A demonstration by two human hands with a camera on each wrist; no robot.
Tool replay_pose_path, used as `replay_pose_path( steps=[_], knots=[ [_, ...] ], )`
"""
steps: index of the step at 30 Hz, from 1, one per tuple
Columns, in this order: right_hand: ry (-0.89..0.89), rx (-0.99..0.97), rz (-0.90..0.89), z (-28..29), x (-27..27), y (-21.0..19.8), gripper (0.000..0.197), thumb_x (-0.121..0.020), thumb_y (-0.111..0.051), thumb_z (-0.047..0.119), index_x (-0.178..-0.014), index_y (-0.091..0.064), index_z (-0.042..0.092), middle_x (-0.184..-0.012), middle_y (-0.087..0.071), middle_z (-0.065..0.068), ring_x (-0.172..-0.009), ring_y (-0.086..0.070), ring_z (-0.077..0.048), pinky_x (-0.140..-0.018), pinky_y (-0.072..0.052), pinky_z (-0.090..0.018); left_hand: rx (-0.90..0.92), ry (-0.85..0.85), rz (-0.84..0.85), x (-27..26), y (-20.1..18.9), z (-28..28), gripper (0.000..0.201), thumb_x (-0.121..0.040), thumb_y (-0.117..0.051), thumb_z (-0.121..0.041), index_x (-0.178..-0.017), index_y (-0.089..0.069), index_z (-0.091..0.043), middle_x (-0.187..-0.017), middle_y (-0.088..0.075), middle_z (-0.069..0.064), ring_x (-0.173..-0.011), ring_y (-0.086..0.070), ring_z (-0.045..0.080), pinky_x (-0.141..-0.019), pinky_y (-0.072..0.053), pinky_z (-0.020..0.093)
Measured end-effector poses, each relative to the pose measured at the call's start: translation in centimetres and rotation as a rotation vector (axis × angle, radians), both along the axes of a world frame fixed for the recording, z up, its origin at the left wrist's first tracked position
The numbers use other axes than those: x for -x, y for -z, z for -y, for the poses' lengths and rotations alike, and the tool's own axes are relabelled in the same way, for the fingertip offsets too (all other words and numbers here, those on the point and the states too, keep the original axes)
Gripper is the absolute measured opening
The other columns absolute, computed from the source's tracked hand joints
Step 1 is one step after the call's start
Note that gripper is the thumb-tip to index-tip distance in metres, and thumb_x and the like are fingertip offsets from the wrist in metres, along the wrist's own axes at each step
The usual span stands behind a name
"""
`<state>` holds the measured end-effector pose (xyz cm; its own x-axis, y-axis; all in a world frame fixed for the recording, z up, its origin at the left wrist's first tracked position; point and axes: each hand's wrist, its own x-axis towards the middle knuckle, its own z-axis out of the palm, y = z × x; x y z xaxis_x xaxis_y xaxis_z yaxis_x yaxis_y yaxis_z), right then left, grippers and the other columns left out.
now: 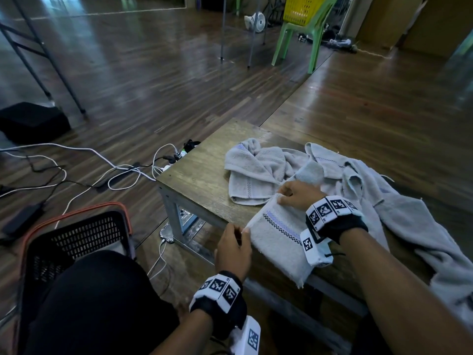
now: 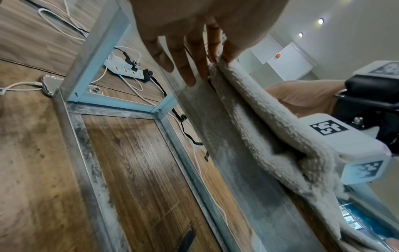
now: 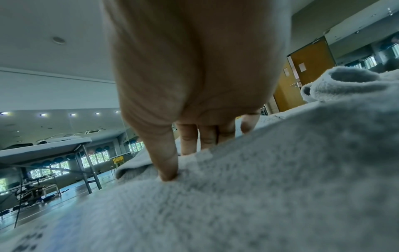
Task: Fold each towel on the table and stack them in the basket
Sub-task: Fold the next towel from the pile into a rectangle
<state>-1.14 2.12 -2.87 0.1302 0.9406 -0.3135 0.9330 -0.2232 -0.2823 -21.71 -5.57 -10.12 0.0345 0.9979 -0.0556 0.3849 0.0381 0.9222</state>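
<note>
Both grips pinch the grey, checker-banded towel's (image 1: pixel 279 242) folded edge.

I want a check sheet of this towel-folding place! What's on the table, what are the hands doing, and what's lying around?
Surface: wooden table, bare at its left end.
Job's things: striped towel at the near edge, hanging over it; two crumpled towels behind, left one, right one; black basket on the floor, contents hidden.
Clutter: nothing seen on the table.
Grippers: left hand pinches the striped towel's near corner; right hand pinches its far corner.
Cables: white and black cables and a power strip on the floor.
Surroundings: green chair holding a yellow basket; phone under the table.
</note>
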Motion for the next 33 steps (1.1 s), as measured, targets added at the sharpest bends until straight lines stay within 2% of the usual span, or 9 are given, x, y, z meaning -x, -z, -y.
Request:
replay_pose_path(
  steps=[3,8,10,12,14,20,25,28,33],
  knots=[
    [-0.002,-0.005,0.009,0.1,0.1,0.0,0.027,-0.086,-0.057,0.039,-0.107,-0.057,0.022,-0.108,-0.060,0.005,-0.106,-0.055,-0.019,-0.106,-0.031,-0.050,0.002,0.000,0.024,0.1,-0.1,0.1,0.019,-0.093,-0.045,-0.040,-0.085,-0.048,-0.024,-0.080,-0.059,-0.005,-0.077,-0.059,0.018,-0.077,-0.053,0.041],
    [0.055,-0.003,-0.035,0.2,1.0,-0.5,0.038,-0.082,-0.062,0.027,-0.110,-0.062,0.002,-0.111,-0.065,-0.012,-0.101,-0.059,-0.023,-0.106,-0.029,-0.055,0.099,-0.026,0.190,0.1,-0.4,0.0,0.016,-0.092,-0.053,-0.028,-0.094,-0.050,-0.013,-0.081,-0.058,-0.002,-0.074,-0.058,0.016,-0.067,-0.049,0.027],
    [0.068,0.003,-0.067,0.2,1.0,-0.8,0.036,-0.081,-0.065,0.027,-0.109,-0.062,0.004,-0.099,-0.064,-0.007,-0.096,-0.058,-0.021,-0.104,-0.033,-0.049,0.139,-0.062,0.270,0.0,-0.3,-0.2,0.015,-0.090,-0.057,-0.025,-0.094,-0.050,-0.013,-0.086,-0.060,0.004,-0.079,-0.059,0.020,-0.067,-0.050,0.025],
    [0.086,0.004,-0.139,0.3,0.7,-1.1,0.035,-0.079,-0.067,0.028,-0.109,-0.060,0.009,-0.089,-0.057,0.003,-0.089,-0.054,-0.016,-0.088,-0.041,-0.033,0.170,-0.091,0.342,0.0,-0.2,-0.3,0.017,-0.088,-0.061,-0.023,-0.095,-0.049,-0.013,-0.088,-0.059,0.005,-0.081,-0.060,0.021,-0.065,-0.049,0.023],
    [0.107,-0.013,-0.206,0.5,0.3,-1.4,0.035,-0.077,-0.069,0.029,-0.107,-0.057,0.016,-0.082,-0.051,0.010,-0.086,-0.052,-0.013,-0.074,-0.039,-0.027,0.178,-0.087,0.396,0.0,-0.4,-0.2,0.023,-0.085,-0.065,-0.022,-0.098,-0.049,-0.013,-0.088,-0.058,0.003,-0.079,-0.058,0.017,-0.062,-0.046,0.018],
    [0.085,-0.082,-0.400,3.2,-1.3,-3.2,0.020,-0.078,-0.071,0.023,-0.094,-0.061,0.023,-0.086,-0.062,0.003,-0.084,-0.059,-0.014,-0.077,-0.045,-0.027,0.174,0.015,0.430,-0.1,-1.1,0.7,0.033,-0.078,-0.073,-0.020,-0.103,-0.052,-0.015,-0.094,-0.060,0.004,-0.083,-0.059,0.013,-0.064,-0.050,0.017],
    [0.135,-0.203,-0.539,8.7,-4.1,-6.2,0.025,-0.082,-0.069,0.012,-0.104,-0.060,0.015,-0.093,-0.064,-0.003,-0.092,-0.063,-0.020,-0.084,-0.051,-0.031,0.019,0.143,0.402,-1.0,-4.4,-0.1,0.011,-0.084,-0.066,-0.021,-0.090,-0.058,-0.024,-0.091,-0.065,-0.003,-0.085,-0.063,0.011,-0.068,-0.053,0.023],
    [0.195,-0.295,-0.657,13.2,-5.5,-7.5,0.030,-0.082,-0.066,0.000,-0.109,-0.059,0.008,-0.096,-0.063,-0.009,-0.090,-0.061,-0.015,-0.080,-0.052,-0.021,-0.116,0.301,0.362,-2.1,-6.8,-1.3,0.012,-0.083,-0.068,-0.018,-0.088,-0.061,-0.025,-0.090,-0.067,-0.004,-0.086,-0.064,0.011,-0.071,-0.051,0.020],
    [0.212,-0.377,-0.652,19.2,-7.8,-7.9,0.023,-0.081,-0.067,0.001,-0.099,-0.062,0.014,-0.096,-0.067,-0.009,-0.087,-0.065,-0.015,-0.081,-0.054,-0.025,-0.317,0.635,0.176,-4.5,-10.2,-2.5,0.013,-0.079,-0.071,-0.028,-0.086,-0.060,-0.028,-0.083,-0.067,0.004,-0.078,-0.063,0.018,-0.072,-0.051,0.030]
  ],
)
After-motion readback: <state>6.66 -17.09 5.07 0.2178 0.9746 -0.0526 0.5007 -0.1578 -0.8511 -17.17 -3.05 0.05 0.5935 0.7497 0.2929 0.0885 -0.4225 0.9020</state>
